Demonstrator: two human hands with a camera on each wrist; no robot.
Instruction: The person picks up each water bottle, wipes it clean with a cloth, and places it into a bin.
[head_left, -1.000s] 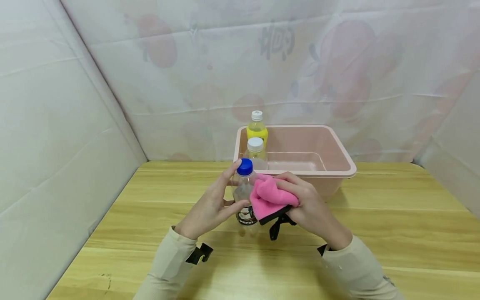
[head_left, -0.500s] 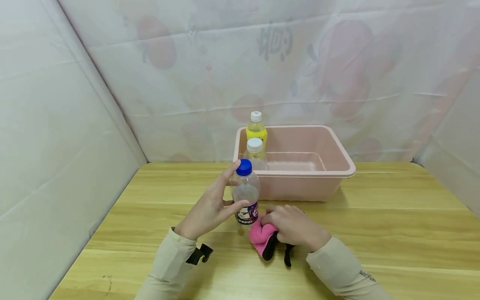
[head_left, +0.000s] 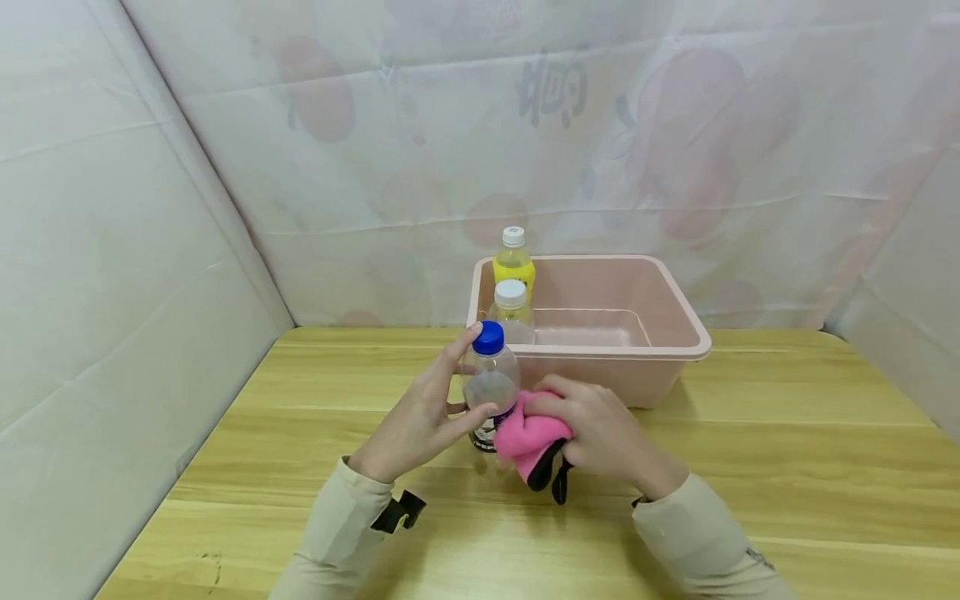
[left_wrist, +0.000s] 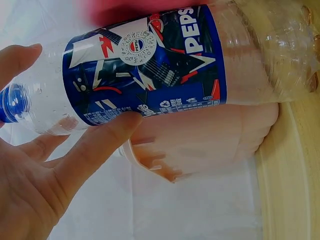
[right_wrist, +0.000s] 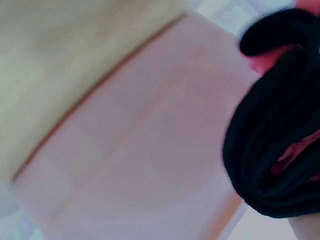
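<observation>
A clear Pepsi bottle [head_left: 491, 387] with a blue cap stands upright on the table in front of the pink basin. My left hand [head_left: 423, 412] holds it from the left, a finger at the cap and the thumb along the label [left_wrist: 145, 60]. In my right hand [head_left: 600, 429] is a bunched pink cloth [head_left: 532, 429] with a black edge and a hanging black loop. The cloth overlaps the lower right of the bottle in the head view and covers part of its label. In the right wrist view the cloth's black edging [right_wrist: 265, 130] fills the right side.
Behind the bottle stands a pink plastic basin [head_left: 600, 354]. At its left end are a white-capped clear bottle [head_left: 512, 321] and a bottle with a yellow label [head_left: 513, 267]. Fabric walls rise behind and beside the wooden table [head_left: 300, 442].
My right hand took the cloth from the bottle's upper side down toward the table, then back up to the label's height. My left hand stays on the bottle.
</observation>
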